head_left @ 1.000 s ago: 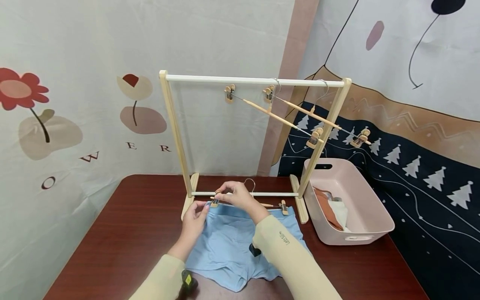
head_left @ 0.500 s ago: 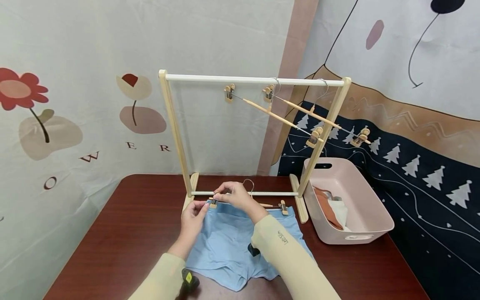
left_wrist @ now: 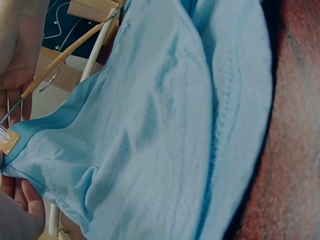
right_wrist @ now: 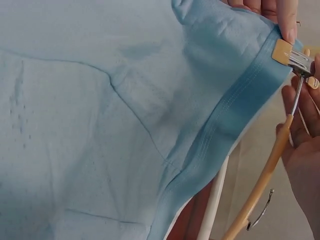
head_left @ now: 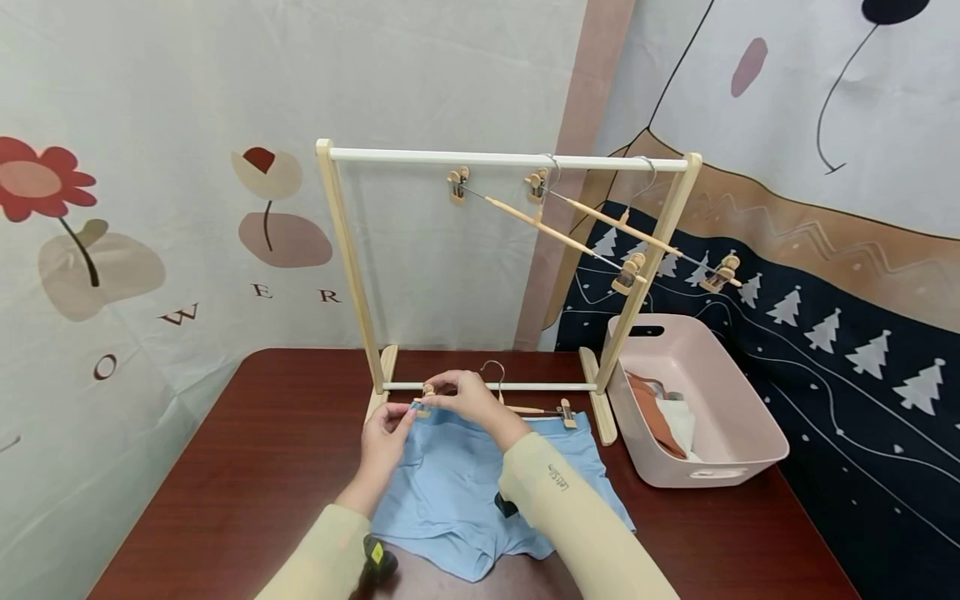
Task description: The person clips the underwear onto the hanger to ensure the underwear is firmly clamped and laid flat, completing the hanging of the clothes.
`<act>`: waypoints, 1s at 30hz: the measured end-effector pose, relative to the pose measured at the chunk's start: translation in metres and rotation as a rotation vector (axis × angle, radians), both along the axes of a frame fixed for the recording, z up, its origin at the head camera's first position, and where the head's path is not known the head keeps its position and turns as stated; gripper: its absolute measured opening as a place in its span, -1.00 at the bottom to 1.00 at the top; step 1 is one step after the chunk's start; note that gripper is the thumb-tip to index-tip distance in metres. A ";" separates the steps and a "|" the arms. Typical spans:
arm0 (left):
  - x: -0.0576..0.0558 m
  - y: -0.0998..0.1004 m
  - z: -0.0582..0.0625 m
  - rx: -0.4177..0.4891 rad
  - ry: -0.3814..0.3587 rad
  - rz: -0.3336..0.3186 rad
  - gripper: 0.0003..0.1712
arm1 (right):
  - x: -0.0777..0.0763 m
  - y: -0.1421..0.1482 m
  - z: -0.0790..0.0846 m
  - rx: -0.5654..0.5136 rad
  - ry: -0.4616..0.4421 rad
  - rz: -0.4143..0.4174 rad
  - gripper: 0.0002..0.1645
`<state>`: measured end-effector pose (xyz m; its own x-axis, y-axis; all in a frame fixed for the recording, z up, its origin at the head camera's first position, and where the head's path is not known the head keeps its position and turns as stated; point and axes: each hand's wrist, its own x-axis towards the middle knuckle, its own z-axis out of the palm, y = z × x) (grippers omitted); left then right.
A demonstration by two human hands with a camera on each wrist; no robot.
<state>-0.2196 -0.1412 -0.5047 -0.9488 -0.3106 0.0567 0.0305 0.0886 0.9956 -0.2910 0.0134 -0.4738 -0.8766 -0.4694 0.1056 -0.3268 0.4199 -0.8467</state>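
Observation:
Light blue shorts [head_left: 457,492] lie on the table below both hands. My left hand [head_left: 382,446] pinches the left corner of their waistband. With its fingertips, my right hand [head_left: 476,404] grips the left clip [right_wrist: 283,51] of a wooden clip hanger [right_wrist: 272,165]. In the right wrist view that clip's pad lies over the waistband's edge, with a left-hand finger right at it. The hanger's other clip [head_left: 567,413] sits on the right end of the waistband. Its metal hook [head_left: 495,367] points up behind the right hand.
A wooden rack [head_left: 345,267] with a white top bar [head_left: 420,157] stands at the back of the table. Two clip hangers [head_left: 540,225] hang from its right side. To the right, a pink basket [head_left: 742,417] contains brown and white cloth [head_left: 660,421].
My right hand and the left clip have moved slightly left toward the waistband's corner. The hanger's hook has shifted left with them. The left hand has hardly moved.

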 end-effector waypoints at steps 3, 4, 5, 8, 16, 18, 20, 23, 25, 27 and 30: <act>-0.007 -0.001 -0.012 -0.036 -0.002 0.019 -0.74 | 0.002 0.004 0.001 0.038 0.013 0.026 -0.49; -0.008 -0.001 -0.014 -0.054 0.003 0.026 -0.75 | 0.002 0.006 0.001 0.048 0.026 0.030 -0.45; -0.009 -0.002 -0.015 -0.075 0.010 0.034 -0.76 | 0.003 0.010 0.002 0.059 0.038 0.030 -0.43; -0.014 -0.002 -0.016 -0.151 0.017 0.069 -0.80 | 0.003 0.024 0.003 0.084 0.095 0.007 -0.43; -0.025 -0.008 -0.018 -0.315 -0.055 0.147 -0.85 | 0.009 0.085 0.002 0.124 0.147 -0.170 -0.62; -0.027 -0.010 -0.019 -0.338 -0.069 0.151 -0.84 | 0.012 0.101 0.000 0.131 0.147 -0.230 -0.66; -0.029 -0.011 -0.020 -0.359 -0.084 0.154 -0.85 | 0.017 0.115 -0.002 0.136 0.156 -0.292 -0.72; -0.030 -0.012 -0.022 -0.396 -0.091 0.149 -0.87 | 0.023 0.135 -0.005 0.162 0.158 -0.386 -0.81; -0.031 -0.012 -0.022 -0.429 -0.099 0.141 -0.88 | 0.028 0.147 -0.007 0.216 0.139 -0.437 -0.85; -0.032 -0.012 -0.021 -0.467 -0.113 0.126 -0.88 | 0.032 0.157 -0.010 0.289 0.110 -0.462 -0.86; -0.034 -0.012 -0.018 -0.546 -0.168 0.098 -0.87 | 0.037 0.171 -0.016 0.425 0.055 -0.488 -0.85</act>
<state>-0.2531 -0.1530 -0.5231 -0.9271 -0.3650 0.0847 -0.1576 0.5850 0.7956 -0.2543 0.1840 -0.4895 -0.9984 -0.0290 0.0493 -0.0518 0.8256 -0.5618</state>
